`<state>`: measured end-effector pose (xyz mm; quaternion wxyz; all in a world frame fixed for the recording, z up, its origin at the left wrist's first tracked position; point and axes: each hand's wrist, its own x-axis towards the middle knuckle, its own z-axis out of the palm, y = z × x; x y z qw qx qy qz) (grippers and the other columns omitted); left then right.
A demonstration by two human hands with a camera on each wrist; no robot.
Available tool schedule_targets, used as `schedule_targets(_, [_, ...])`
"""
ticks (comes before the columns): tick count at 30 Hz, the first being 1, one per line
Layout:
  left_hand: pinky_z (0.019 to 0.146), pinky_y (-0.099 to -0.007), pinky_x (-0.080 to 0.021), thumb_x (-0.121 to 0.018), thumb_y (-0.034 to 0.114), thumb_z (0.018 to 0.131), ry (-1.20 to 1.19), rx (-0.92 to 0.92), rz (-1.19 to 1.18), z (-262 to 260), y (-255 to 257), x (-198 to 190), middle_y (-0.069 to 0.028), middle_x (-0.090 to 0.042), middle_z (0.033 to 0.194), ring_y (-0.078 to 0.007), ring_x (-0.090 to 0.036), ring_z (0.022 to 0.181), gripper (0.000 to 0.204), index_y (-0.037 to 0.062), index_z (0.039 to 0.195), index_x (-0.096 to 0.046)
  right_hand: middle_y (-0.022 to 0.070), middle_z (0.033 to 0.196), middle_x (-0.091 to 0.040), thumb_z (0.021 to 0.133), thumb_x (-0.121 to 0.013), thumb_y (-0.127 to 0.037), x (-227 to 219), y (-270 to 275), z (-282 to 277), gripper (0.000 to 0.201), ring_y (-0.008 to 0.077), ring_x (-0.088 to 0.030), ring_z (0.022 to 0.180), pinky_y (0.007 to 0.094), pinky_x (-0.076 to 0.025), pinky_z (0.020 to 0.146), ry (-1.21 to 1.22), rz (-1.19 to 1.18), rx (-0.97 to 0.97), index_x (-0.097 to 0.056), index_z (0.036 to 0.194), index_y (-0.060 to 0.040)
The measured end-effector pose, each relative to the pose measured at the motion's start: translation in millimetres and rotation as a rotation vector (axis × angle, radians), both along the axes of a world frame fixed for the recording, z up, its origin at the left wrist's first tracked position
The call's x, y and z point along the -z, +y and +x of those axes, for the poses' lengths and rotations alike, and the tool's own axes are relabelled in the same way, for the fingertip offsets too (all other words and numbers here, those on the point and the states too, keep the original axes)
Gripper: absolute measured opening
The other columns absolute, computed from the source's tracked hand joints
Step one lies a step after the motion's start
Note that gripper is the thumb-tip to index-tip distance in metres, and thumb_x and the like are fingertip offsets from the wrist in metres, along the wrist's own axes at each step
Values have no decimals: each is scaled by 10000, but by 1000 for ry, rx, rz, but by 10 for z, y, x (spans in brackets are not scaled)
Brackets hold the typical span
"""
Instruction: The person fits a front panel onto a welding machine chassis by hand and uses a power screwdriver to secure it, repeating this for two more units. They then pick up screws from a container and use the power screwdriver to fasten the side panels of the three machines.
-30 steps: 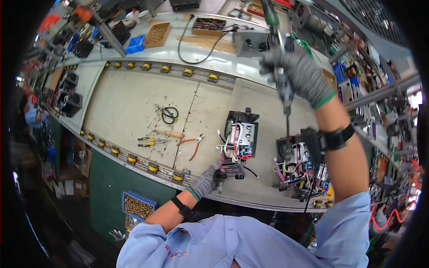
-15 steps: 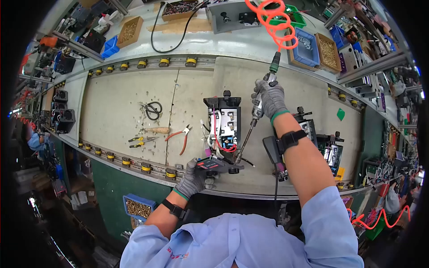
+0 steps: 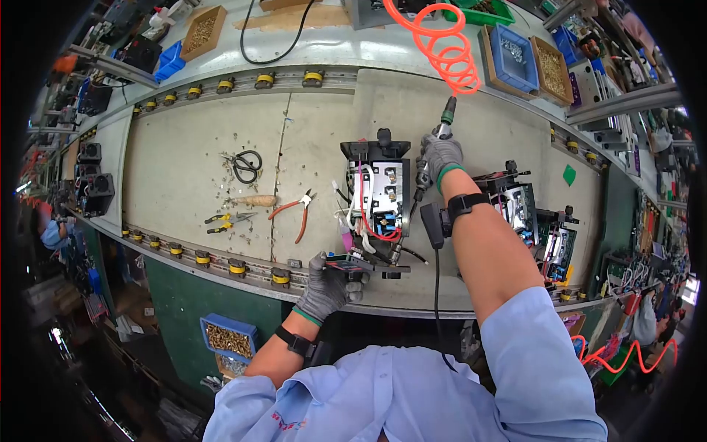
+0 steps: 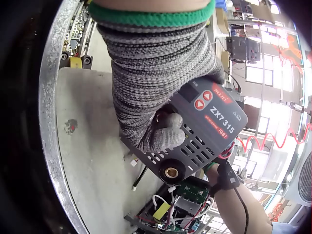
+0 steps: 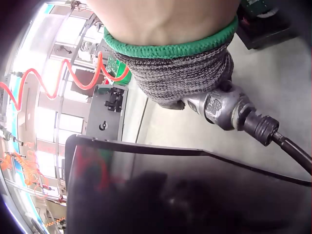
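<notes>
My left hand, in a grey knit glove, grips a dark front panel at the near end of an open electrical unit. In the left wrist view the left hand curls round the panel, which is marked "ZX7 315" and has two red buttons. My right hand grips a pneumatic screwdriver at the unit's right side. Its bit slants down toward the panel. An orange coiled hose runs up from the tool. In the right wrist view, the right hand holds the metal screwdriver.
Scissors, red-handled pliers, yellow-handled cutters and scattered scraps lie left of the unit. More open units stand at the right. Bins of screws sit at the back. A blue screw bin hangs below the bench.
My right hand has brought the screwdriver down from high above the bench to the unit's right side. My left hand has kept hold of the panel.
</notes>
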<state>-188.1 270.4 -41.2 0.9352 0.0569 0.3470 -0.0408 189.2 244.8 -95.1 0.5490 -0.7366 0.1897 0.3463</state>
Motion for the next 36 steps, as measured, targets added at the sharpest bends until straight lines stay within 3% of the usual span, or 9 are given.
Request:
schedule_targets(4, [625, -386, -467, -676, 778, 715, -26, -43, -103, 11, -30, 46, -236, -657, 1046, -208, -555, 662, 861, 89, 1226, -613, 41, 627, -523, 878, -645, -98, -17, 36, -66, 169, 198, -533, 442, 366, -434, 404, -108, -88, -87, -502, 968, -114])
schedule_targets(6, [625, -384, -468, -684, 767, 712, -23, -75, -133, 15, -37, 37, -244, -657, 1032, -214, -567, 672, 841, 85, 1199, -620, 122, 857, -698, 806, -729, -218, -9, 61, -79, 309, 255, -696, 725, 411, -555, 683, -143, -250, -109, -672, 1073, -72])
schedule_targets(9, [618, -377, -460, -678, 774, 708, 18, -52, -80, 34, -29, -20, -220, -666, 1022, -228, -572, 680, 831, 98, 1190, -625, 141, 901, -720, 789, -745, -247, 74, 62, -73, 327, 277, -719, 793, 418, -561, 737, -186, -355, -212, -693, 1061, -73])
schedule_targets(12, [614, -383, -464, -675, 776, 704, 26, -34, -51, 21, -13, -6, -192, -673, 1023, -256, -608, 723, 830, 104, 1189, -625, 153, 930, -728, 776, -751, -260, -326, 133, -196, 340, 294, -726, 821, 419, -562, 767, -239, -496, -325, -696, 1045, -60])
schedule_targets(21, [610, -432, -494, -680, 773, 683, -1, 26, -25, 10, 18, 77, -160, -673, 1039, -335, -675, 857, 875, 93, 1227, -604, 157, 944, -731, 775, -742, -263, -129, 56, -197, 341, 303, -725, 851, 414, -565, 799, -247, -483, -373, -698, 1036, -48])
schedule_targets(28, [618, -443, -538, -679, 768, 691, -46, 31, -4, -32, 10, 134, -168, -655, 1108, -349, -671, 861, 905, 85, 1274, -572, 148, 934, -727, 783, -738, -251, 53, 54, -143, 341, 282, -724, 843, 402, -566, 790, -226, -314, -331, -687, 1063, -63])
schedule_targets(30, [615, -447, -547, -678, 765, 694, -48, 25, 23, -11, 1, 82, -170, -657, 1104, -344, -670, 851, 913, 79, 1287, -564, 68, 778, -647, 810, -728, -151, -188, 84, -214, 254, 205, -634, 632, 384, -522, 601, -248, -210, -279, -647, 1040, -78])
schedule_targets(33, [599, -452, -560, -678, 760, 698, -42, 6, 38, -11, -10, 97, -172, -660, 1095, -333, -670, 828, 924, 65, 1295, -560, 60, 758, -634, 813, -714, -131, -392, 105, -232, 240, 203, -628, 612, 374, -515, 585, -266, -263, -324, -635, 1032, -70])
schedule_targets(36, [582, -457, -571, -676, 762, 700, -36, -2, 30, 8, -43, 53, -172, -665, 1067, -314, -673, 796, 923, 50, 1280, -576, 55, 736, -621, 810, -706, -124, -97, 68, -102, 233, 197, -622, 589, 367, -508, 574, -359, -191, -257, -625, 1022, -71])
